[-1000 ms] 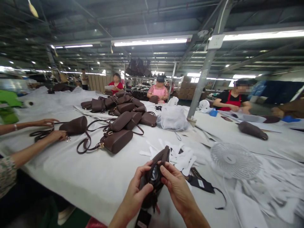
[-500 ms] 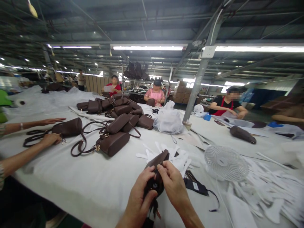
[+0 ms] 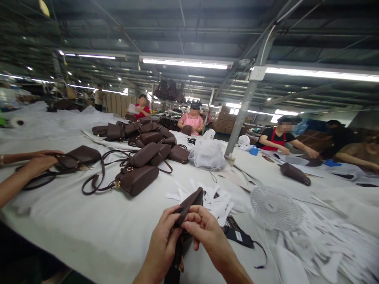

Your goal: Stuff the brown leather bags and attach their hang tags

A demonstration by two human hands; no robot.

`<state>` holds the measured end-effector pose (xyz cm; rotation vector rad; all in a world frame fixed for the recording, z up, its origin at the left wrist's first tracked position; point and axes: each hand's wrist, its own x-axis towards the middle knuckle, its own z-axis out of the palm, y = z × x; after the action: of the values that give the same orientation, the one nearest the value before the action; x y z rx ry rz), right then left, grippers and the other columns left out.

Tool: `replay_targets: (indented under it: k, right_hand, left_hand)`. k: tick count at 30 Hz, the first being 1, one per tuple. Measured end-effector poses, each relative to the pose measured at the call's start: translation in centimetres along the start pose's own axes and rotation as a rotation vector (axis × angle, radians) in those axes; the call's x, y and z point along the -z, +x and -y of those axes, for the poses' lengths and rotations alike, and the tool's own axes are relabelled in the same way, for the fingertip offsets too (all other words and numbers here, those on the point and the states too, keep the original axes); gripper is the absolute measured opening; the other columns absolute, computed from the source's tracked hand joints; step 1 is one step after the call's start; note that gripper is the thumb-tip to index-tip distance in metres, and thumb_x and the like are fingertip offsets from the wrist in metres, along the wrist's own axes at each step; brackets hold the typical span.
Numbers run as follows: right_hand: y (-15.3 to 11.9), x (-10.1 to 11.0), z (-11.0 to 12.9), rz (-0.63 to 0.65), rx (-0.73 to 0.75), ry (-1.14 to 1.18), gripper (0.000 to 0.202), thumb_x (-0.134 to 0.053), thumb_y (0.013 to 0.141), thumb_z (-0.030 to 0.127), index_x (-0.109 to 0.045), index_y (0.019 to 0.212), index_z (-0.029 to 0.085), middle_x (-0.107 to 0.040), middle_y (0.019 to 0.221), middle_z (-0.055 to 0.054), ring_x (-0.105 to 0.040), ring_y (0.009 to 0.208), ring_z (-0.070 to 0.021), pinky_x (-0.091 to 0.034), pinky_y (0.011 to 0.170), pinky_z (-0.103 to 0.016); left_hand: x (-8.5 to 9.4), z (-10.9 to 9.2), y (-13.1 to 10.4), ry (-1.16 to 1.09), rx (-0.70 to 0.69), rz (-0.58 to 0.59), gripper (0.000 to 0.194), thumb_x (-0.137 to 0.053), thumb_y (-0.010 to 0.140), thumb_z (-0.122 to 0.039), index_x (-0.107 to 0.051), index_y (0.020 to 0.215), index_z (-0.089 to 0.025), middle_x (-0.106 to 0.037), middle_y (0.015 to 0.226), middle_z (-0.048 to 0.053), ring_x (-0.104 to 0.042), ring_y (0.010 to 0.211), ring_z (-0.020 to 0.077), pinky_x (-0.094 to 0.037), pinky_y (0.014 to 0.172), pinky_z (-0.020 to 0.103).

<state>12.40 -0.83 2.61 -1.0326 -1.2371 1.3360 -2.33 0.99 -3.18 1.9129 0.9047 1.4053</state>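
A dark brown bag [image 3: 191,200] is held up over the white-covered table [image 3: 97,236] at the lower middle. My left hand [image 3: 162,240] grips its left side, fingers wrapped round the edge. On the right side, my right hand [image 3: 207,232] has its fingers bent and pressed against the bag near its opening. A dark strap and a small tag-like piece hang below between my wrists. Just behind the bag lie white strips [image 3: 217,205]. To the right of my right hand are black tags [image 3: 237,234] with a cord.
Brown bags [image 3: 139,179] are piled at centre left. Another person's hands [image 3: 41,161] touch a brown bag [image 3: 84,155] at the left. A white fan [image 3: 275,208] stands at the right beside more white strips [image 3: 340,232]. A plastic bundle [image 3: 207,154] lies beyond. Several people work behind.
The bag has turned and tilted in my hands, and my right fingers have shifted along its edge. At the left, the other person's hands have moved left on their bag, which has turned.
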Motion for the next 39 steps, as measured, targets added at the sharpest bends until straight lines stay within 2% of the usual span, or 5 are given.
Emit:
replay_targets:
  k: [8,12,17,28,39]
  right_hand:
    - [-0.3,0.0,0.3,0.203,-0.089,0.235,0.047,-0.074,0.071,0.030,-0.059,0.114,0.020,-0.064,0.114,-0.011,-0.060,0.109,-0.0243,-0.048,0.056,-0.017]
    - [-0.3,3.5,1.3,0.008,0.088,-0.461,0.025,-0.053,0.088,0.037,-0.064,0.099,0.018,-0.069,0.089,-0.009,-0.067,0.082,-0.0234,-0.053,0.065,-0.033]
    - [1.8,8.0,2.3,-0.047,0.481,-1.210,0.051,-0.063,0.077,0.022,-0.054,0.127,0.019,-0.057,0.130,-0.013,-0.049,0.122,-0.0290,-0.038,0.101,-0.046]
    - [2.4,4.0,0.8,0.023,0.337,-1.562,0.013,-0.060,0.087,0.031,-0.057,0.082,0.019,-0.065,0.080,-0.003,-0.060,0.075,-0.0200,-0.035,0.063,-0.028]
    - [1.4,2.6,0.0,0.019,0.377,-1.642,0.006,-0.060,0.078,0.022,-0.053,0.079,0.022,-0.067,0.079,-0.003,-0.063,0.073,-0.0218,-0.033,0.059,-0.028]
  left_hand:
    - [0.9,0.5,0.9,-0.065,0.144,0.061,0.042,-0.042,0.089,-0.018,-0.050,0.129,-0.021,-0.060,0.129,0.010,-0.056,0.120,0.0216,-0.044,0.104,0.040]
    - [1.9,0.3,1.9,0.016,0.103,0.160,0.026,-0.040,0.089,-0.016,-0.060,0.103,-0.022,-0.058,0.133,0.008,-0.055,0.121,0.0214,-0.045,0.101,0.037]
    - [2.0,-0.7,2.9,0.082,0.100,0.183,0.025,-0.040,0.088,-0.014,-0.059,0.102,-0.022,-0.058,0.132,0.008,-0.055,0.120,0.0217,-0.044,0.102,0.038]
    - [1.0,-0.3,2.2,0.448,-0.084,-0.292,0.020,-0.040,0.089,-0.014,-0.058,0.096,-0.017,-0.062,0.108,0.012,-0.058,0.102,0.0234,-0.048,0.090,0.040]
    - [-0.8,-1.1,1.3,0.808,-0.350,-0.085,0.024,-0.041,0.090,-0.018,-0.059,0.106,-0.016,-0.062,0.101,0.012,-0.055,0.092,0.0256,-0.048,0.080,0.041]
